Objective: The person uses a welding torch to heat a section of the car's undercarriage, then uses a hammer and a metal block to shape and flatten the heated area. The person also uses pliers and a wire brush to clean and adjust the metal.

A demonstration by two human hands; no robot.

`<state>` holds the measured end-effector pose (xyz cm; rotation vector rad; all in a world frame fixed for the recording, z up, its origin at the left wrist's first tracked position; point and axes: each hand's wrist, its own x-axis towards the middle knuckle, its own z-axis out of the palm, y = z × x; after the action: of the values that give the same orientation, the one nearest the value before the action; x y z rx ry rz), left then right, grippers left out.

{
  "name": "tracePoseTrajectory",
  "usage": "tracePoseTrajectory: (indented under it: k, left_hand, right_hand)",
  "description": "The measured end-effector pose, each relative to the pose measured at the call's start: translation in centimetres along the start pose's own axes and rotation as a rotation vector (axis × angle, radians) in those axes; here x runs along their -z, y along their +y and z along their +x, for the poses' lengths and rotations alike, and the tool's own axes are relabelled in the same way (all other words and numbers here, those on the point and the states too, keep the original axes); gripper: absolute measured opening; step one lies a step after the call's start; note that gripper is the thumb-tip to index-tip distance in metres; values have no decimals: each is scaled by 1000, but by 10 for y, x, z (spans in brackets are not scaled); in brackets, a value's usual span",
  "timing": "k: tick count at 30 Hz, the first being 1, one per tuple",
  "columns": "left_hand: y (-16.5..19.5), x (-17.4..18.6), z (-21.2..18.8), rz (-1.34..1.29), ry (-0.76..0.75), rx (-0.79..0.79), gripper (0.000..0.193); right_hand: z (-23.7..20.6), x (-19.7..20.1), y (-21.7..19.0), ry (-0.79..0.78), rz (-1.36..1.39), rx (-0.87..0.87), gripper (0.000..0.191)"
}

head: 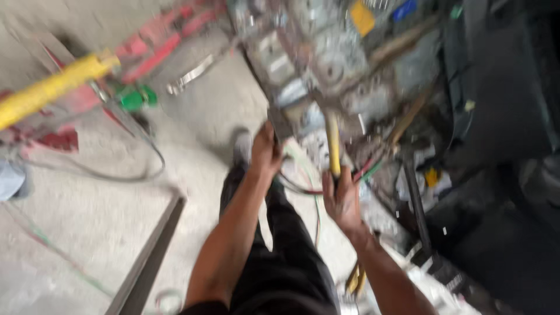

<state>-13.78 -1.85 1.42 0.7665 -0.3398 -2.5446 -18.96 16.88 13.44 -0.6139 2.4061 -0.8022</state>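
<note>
Concrete floor, right hand gripping yellow handle

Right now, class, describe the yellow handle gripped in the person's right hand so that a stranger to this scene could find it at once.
Start at the cluttered grey metal workbench across the top of the view, then drop to its near edge. There the right hand closes round a slim yellow handle standing nearly upright. Unlike the fat yellow pipe lying far left, it is thin, vertical, and beside red and green wires.
</note>
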Motion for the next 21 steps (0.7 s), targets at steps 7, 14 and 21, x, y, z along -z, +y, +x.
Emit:
tracePoseTrajectory:
  k: [7, 14, 21]
  left_hand:
    - [-20, -2, -15, -118, 30, 53, 29]
    - [-37, 9, -24, -85, 72, 75, 36]
    - [-34, 5, -25, -97, 113, 118, 32]
  right_hand:
    - [-5, 13, 30, 14, 39, -74, 26]
    - [-8, 22, 26, -86, -240, 147, 29]
    - [-25, 25, 45, -11, -135, 150, 30]
